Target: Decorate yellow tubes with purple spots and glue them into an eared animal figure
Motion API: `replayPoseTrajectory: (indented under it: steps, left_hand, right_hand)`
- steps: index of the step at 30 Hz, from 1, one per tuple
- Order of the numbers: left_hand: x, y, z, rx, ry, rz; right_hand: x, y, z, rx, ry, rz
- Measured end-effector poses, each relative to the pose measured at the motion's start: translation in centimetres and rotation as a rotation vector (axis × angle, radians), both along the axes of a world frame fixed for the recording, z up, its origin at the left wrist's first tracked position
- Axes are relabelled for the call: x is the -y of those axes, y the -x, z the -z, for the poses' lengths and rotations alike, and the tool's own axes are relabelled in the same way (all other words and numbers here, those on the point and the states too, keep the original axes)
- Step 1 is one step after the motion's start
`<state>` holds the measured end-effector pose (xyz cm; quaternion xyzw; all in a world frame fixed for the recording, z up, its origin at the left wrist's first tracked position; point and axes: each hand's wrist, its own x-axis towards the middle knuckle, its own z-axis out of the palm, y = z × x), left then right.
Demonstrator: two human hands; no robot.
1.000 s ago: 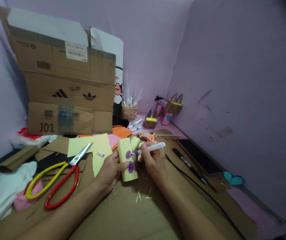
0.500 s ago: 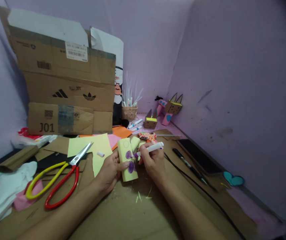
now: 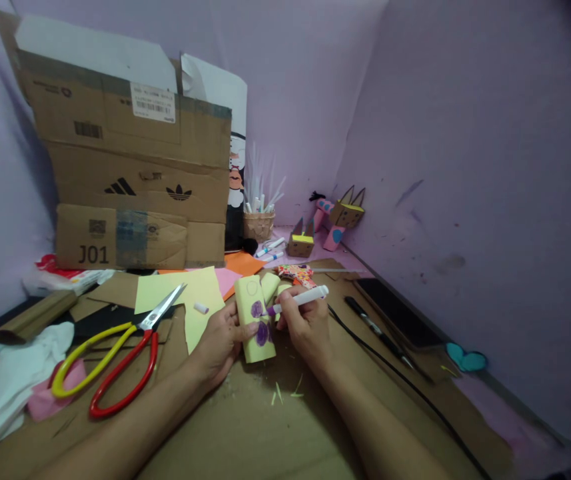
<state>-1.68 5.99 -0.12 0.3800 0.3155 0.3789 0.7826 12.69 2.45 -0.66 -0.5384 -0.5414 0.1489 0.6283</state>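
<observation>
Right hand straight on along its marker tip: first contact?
The pale yellow block in the left hand, near its upper purple spot; the marker looks very close, though depth is unclear.

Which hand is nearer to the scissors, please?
Left. The left hand is to the right of the scissors, holding the pale-yellow block; the right hand is farther right, holding the marker.

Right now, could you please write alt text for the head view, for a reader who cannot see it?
A person's left hand holds a pale yellow boxlike piece; the right hand holds a white marker, its tip by a purple spot. Red-and-yellow-handled scissors lie to the left, with a large cardboard panel standing behind.
</observation>
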Motion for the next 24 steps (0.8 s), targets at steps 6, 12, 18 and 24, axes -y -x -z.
replayPoseTrajectory:
  steps: [6,12,18,24]
  left_hand:
    - [-0.05,0.05,0.11,-0.005,-0.016,0.011]
    - [-0.09,-0.08,0.15,0.004,0.003,-0.010]
    - [-0.13,-0.13,0.20,0.006,0.009,-0.007]
    - [-0.15,-0.08,0.23,0.006,0.003,-0.008]
  right_hand:
    - [-0.01,0.07,0.13,0.028,0.023,-0.018]
    - [-0.08,-0.05,-0.05,0.004,-0.003,0.016]
    - [-0.09,0.06,-0.05,0.012,-0.006,-0.007]
    - [-0.05,0.08,0.10,-0.005,-0.021,0.019]
